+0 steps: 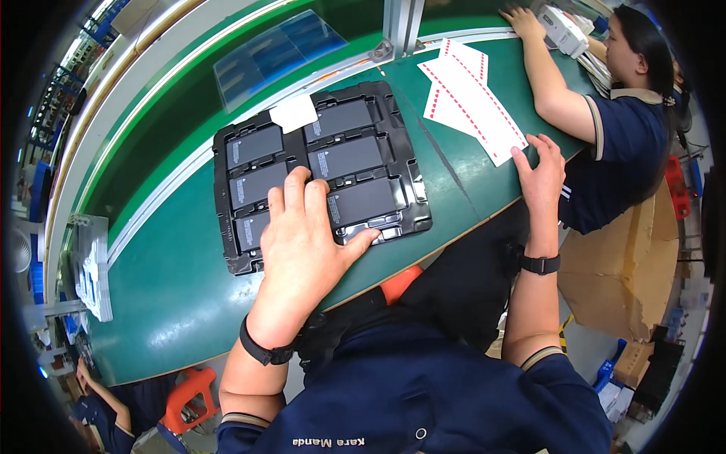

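Note:
A black plastic tray (pixel 416 185) lies on the green bench, holding several flat black rectangular batteries (pixel 346 157) in two columns. Over its lower middle my left hand (pixel 302 227) is spread, fingertips between the columns and thumb stretched toward the near edge. At the right, my right hand (pixel 543 170) has its thumb and index finger apart at the near corner of a white sheet (pixel 476 98) with red dashed lines. The thumb tip seems to touch that corner. Another such sheet lies crossed beneath it. A small white piece (pixel 295 113) rests on the tray's far edge.
A co-worker (pixel 635 129) sits at the right with hands near a white box (pixel 562 32). Behind the tray runs a metal rail (pixel 162 181) with an upright post (pixel 401 26). Stacked white items (pixel 92 272) stand left. A large cardboard box (pixel 624 261) sits at the right.

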A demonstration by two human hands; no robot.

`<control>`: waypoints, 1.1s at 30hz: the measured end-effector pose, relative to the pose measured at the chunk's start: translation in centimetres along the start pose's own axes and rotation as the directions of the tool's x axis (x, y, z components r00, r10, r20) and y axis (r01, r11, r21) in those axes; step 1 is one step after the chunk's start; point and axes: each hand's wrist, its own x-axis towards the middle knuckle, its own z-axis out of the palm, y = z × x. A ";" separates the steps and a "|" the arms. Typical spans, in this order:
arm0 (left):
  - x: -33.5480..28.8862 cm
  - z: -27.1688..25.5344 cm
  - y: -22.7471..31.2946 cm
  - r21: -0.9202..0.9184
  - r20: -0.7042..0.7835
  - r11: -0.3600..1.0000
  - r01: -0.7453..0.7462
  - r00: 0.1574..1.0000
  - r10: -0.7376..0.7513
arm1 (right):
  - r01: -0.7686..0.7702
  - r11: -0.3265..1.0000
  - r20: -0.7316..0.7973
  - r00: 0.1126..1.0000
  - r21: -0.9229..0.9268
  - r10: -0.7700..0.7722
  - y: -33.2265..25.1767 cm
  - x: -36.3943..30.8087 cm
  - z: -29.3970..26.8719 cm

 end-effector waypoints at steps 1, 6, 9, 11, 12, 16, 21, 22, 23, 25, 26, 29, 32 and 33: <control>0.0 0.1 0.0 -0.012 -0.005 1.000 -0.003 1.000 0.003 | -0.007 1.000 -0.001 1.000 0.005 0.007 0.2 0.1 0.1; -0.2 0.3 -0.1 -0.043 -0.032 0.999 -0.021 0.999 0.020 | -0.019 0.999 -0.010 1.000 0.030 0.020 -0.1 0.2 0.2; -0.3 0.5 -0.5 -0.002 -0.051 0.998 -0.066 0.997 0.066 | -0.010 0.998 -0.020 1.000 0.060 0.012 0.0 0.2 0.4; -0.4 0.7 -0.8 -0.002 -0.065 0.997 -0.076 0.995 0.076 | -0.015 0.998 -0.023 1.000 0.057 0.016 -0.1 0.1 0.3; -0.4 0.7 -0.8 -0.002 -0.079 0.996 -0.085 0.993 0.084 | -0.019 0.998 -0.024 0.999 0.055 0.020 -0.2 0.1 0.3; -0.5 0.7 -0.9 -0.015 -0.067 0.997 -0.077 0.995 0.075 | -0.016 0.998 -0.035 0.999 0.063 0.018 0.1 -0.1 0.7; -0.7 0.8 -1.0 -0.002 -0.081 0.996 -0.089 0.993 0.089 | -0.010 0.996 -0.051 0.999 0.087 0.014 0.2 -0.2 0.9; -0.7 0.8 -1.1 -0.002 -0.080 0.996 -0.090 0.993 0.089 | -0.010 0.996 -0.051 0.999 0.087 0.015 0.1 -0.3 0.9; -0.7 0.8 -1.1 -0.012 -0.078 0.996 -0.088 0.993 0.086 | -0.014 0.996 -0.054 0.998 0.087 0.019 -0.1 -0.3 0.9; -0.7 0.9 -1.2 -0.021 -0.076 0.996 -0.086 0.994 0.084 | -0.018 0.996 -0.058 0.998 0.087 0.023 -0.1 -0.4 0.9; -0.7 0.9 -1.3 -0.030 -0.087 0.994 -0.103 0.991 0.100 | -0.015 0.995 -0.065 0.998 0.097 0.021 0.0 -0.5 0.9; -0.8 0.9 -1.5 -0.035 -0.090 0.992 -0.118 0.989 0.115 | -0.010 0.993 -0.078 0.997 0.118 0.019 0.1 -0.6 1.0; -1.2 1.1 -1.6 -0.012 -0.105 0.992 -0.125 0.987 0.123 | -0.005 0.991 -0.085 0.996 0.132 0.016 0.1 -0.6 1.2; -1.4 1.2 -1.6 0.006 -0.127 0.991 -0.131 0.983 0.131 | -0.001 0.991 -0.087 0.996 0.135 0.013 0.2 -0.6 1.3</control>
